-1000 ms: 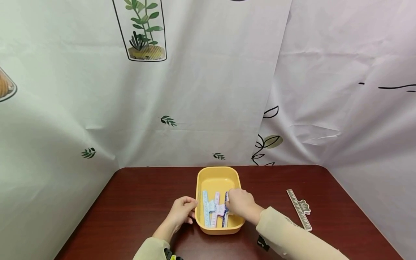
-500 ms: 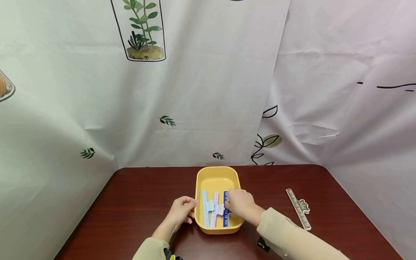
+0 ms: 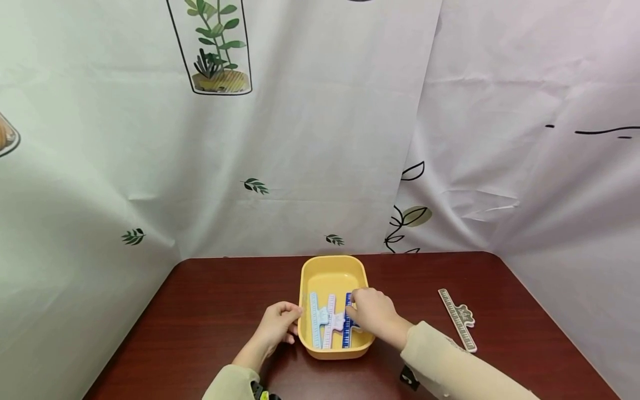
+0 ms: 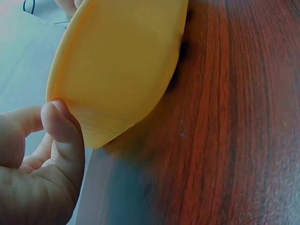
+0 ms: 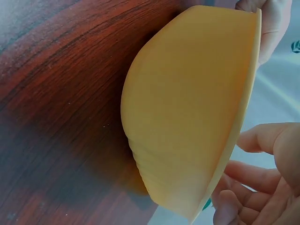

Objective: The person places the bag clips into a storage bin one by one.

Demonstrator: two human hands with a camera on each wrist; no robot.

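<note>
A yellow tray (image 3: 332, 282) stands on the dark red table. In it lie three long piano-key page clips, side by side: a light blue clip (image 3: 314, 322), a pink clip (image 3: 328, 328) and a dark blue clip (image 3: 346, 330). My left hand (image 3: 276, 328) pinches the tray's left rim between thumb and fingers. Over the tray's right side is my right hand (image 3: 376, 315), its fingers loosely bent beside the dark blue clip and partly covering its handle. In the right wrist view the tray's wall (image 5: 187, 108) hides the clips, and some fingers (image 5: 253, 178) show past the rim.
A beige clip (image 3: 457, 320) with a patterned handle lies on the table (image 3: 225, 289) right of the tray, beyond the right sleeve (image 3: 455, 361). A white printed curtain (image 3: 310, 139) hangs behind the table and along both sides.
The dark blue clip has turned to lie flatter in the tray, its blue face now showing. My right hand's fingers have loosened and shifted slightly off it. The left hand keeps its hold.
</note>
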